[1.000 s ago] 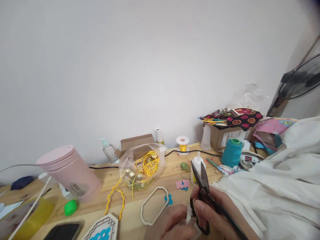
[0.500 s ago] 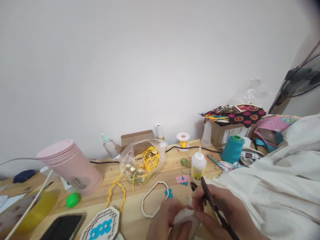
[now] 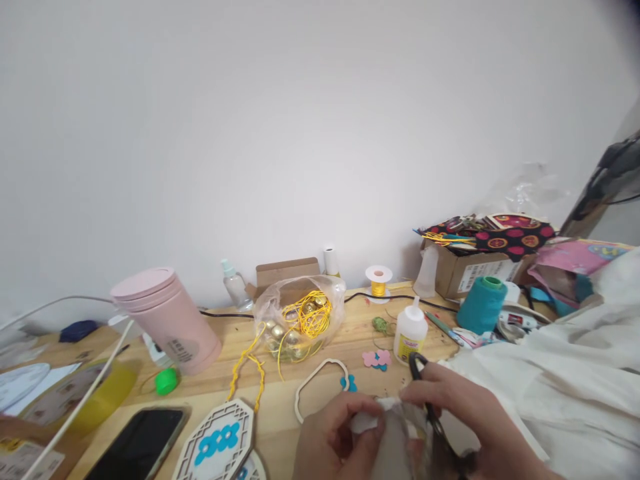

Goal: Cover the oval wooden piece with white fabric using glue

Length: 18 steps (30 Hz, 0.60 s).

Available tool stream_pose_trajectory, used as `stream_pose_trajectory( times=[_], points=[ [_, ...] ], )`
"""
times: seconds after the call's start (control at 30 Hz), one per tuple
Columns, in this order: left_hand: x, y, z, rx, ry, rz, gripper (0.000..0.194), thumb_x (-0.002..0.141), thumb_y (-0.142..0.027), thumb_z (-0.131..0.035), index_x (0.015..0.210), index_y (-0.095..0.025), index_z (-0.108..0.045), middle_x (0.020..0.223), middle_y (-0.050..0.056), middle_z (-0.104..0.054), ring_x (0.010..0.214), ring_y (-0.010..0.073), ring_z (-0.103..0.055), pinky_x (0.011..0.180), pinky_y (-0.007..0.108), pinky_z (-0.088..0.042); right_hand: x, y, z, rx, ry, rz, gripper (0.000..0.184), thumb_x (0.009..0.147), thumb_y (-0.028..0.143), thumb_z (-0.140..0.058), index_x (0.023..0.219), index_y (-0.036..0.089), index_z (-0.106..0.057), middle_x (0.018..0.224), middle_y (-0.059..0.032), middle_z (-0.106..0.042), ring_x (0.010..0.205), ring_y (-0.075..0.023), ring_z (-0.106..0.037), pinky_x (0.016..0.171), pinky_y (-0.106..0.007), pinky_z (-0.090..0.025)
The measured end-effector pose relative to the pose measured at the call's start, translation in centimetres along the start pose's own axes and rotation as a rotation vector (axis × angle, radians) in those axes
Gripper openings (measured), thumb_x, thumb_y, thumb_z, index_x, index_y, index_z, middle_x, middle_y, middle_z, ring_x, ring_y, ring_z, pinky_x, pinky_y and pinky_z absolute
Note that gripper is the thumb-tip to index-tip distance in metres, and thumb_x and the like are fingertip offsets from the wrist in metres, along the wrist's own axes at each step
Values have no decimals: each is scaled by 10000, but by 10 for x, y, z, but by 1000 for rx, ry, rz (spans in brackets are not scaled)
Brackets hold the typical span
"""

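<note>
My left hand (image 3: 337, 433) is closed on a small piece of white cloth (image 3: 393, 440) at the lower middle. My right hand (image 3: 465, 407) is curled round dark scissors (image 3: 436, 437), with a black handle loop standing up beside the fingers. Its fingertips are at the right edge of the cloth. Blur and the fingers hide the blades. Behind my left hand lie a thin octagonal wooden frame (image 3: 299, 393) and a blue flower cutout (image 3: 349, 383). A white glue bottle (image 3: 410, 332) stands just beyond my right hand, beside pink flower cutouts (image 3: 376, 360).
At left are a pink tumbler (image 3: 173, 327), a phone (image 3: 137, 443), a green cap (image 3: 166, 381) and yellow tape (image 3: 107, 397). An octagonal pendant (image 3: 217, 443) lies at front. Behind sits a bag of gold bells (image 3: 300, 320). A teal thread cone (image 3: 481, 307) and white fabric (image 3: 565, 373) are at right.
The view has swung slightly left, so the table things appear farther right. The scissors have turned in my right hand, and its fingers have moved a little apart from my left hand.
</note>
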<state>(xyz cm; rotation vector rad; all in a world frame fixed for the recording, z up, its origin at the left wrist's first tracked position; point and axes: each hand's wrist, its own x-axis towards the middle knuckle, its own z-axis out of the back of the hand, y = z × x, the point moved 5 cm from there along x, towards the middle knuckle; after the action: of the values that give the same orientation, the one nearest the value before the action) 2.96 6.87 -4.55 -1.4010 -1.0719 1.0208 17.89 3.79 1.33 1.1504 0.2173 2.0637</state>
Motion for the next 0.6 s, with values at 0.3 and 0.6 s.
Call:
stream_pose_trajectory(
  times=[0.3, 0.6],
  points=[
    [6, -8, 4, -211, -86, 49, 268, 574, -327, -740, 676, -159, -558, 620, 7, -682, 525, 83, -541, 485, 153, -392, 2, -26, 10, -254, 224, -140, 370, 702, 141, -583, 1044, 246, -490, 854, -41, -570, 781, -197, -567, 639, -300, -486],
    [8, -3, -2, -274, 61, 128, 381, 605, -336, -724, 862, -165, -502, 633, 37, -709, 501, 112, -597, 470, 181, -413, 12, -25, 0, -109, 208, -286, 247, 728, 261, -606, 963, 196, -567, 681, 0, -601, 582, -153, -554, 548, -269, -475]
  ],
)
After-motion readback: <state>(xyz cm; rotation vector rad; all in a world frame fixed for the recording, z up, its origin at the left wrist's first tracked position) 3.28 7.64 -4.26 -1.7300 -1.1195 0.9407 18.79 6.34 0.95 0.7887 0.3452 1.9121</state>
